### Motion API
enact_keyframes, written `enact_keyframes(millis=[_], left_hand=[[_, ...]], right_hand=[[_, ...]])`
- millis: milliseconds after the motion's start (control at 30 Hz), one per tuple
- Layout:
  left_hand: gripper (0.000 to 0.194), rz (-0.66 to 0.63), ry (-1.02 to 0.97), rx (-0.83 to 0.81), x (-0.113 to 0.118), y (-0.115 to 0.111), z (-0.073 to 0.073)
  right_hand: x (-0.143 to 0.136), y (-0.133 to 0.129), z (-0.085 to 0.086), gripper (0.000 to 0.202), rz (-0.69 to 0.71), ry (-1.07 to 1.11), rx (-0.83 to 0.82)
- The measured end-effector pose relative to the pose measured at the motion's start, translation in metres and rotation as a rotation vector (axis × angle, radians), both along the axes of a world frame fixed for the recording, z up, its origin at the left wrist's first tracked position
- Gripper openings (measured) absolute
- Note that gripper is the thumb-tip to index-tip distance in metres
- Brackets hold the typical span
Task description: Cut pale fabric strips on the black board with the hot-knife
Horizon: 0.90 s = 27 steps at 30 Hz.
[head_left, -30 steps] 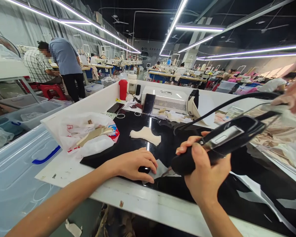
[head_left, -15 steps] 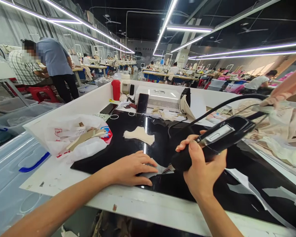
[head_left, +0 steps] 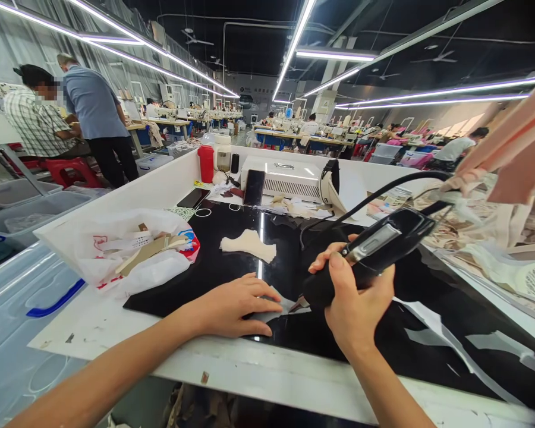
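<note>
Your right hand [head_left: 354, 318] grips the corded power tool [head_left: 399, 238].
Your left hand [head_left: 234, 306], fingers open, rests on the translucent sheet [head_left: 285, 305] upon the black board [head_left: 205, 282]; cutting seems only partway.

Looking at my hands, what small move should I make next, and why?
I'd probably ease the black tool slightly along the pale sheet: your right hand grips the tool, its metal tip is at the sheet, and your left hand's fingers rest there.
</note>
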<state>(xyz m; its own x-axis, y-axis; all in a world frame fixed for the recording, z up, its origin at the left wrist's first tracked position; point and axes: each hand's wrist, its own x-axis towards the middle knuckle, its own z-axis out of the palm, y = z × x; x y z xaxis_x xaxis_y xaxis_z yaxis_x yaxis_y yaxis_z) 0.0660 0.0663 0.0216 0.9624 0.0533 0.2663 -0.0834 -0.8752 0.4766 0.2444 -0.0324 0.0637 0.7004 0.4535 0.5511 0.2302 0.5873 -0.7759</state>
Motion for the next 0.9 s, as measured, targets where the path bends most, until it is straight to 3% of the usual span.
enact_keyframes(millis=[200,900], left_hand=[[0.039,0.001,-0.018,-0.007,0.0,0.0,0.002],[0.04,-0.001,-0.017,-0.01,-0.001,0.0,0.0]], right_hand=[[0.011,-0.005,0.004,0.037,-0.08,0.014,0.035],[0.019,-0.007,0.004,0.037,-0.107,0.007,0.038]])
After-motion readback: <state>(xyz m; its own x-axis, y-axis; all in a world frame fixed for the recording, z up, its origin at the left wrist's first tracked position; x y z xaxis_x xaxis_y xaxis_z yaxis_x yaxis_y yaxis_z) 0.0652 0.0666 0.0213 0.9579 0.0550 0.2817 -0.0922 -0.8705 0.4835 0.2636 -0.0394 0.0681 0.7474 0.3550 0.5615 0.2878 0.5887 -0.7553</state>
